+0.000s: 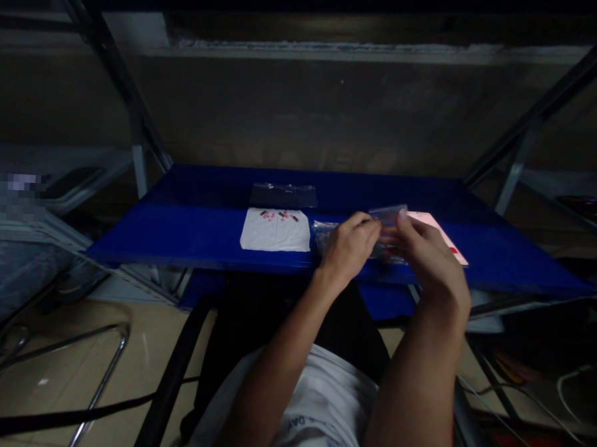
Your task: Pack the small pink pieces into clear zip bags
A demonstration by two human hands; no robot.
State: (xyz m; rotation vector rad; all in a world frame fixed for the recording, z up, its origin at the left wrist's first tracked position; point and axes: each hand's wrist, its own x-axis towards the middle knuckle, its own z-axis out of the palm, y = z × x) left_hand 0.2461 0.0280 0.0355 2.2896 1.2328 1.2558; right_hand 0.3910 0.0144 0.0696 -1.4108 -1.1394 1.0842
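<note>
Between my two hands is a small clear plastic bag [385,216], raised a little above the blue table. My left hand [351,245] pinches its left side, and my right hand [422,247] grips its upper right corner with the thumb on top. Beneath the hands lies more clear plastic packaging [323,233], partly hidden by them. Left of it, a white tissue [276,237] is spread flat with several small pink and dark brown pieces along its upper part. Behind the tissue rests a flat clear plastic bag [284,195].
A phone with a lit pinkish screen [441,232] lies right of my hands, partly covered by the right one. The blue table [199,211] has metal frame posts at both sides. Side tables stand left and right. A chair's metal leg [105,367] shows at lower left.
</note>
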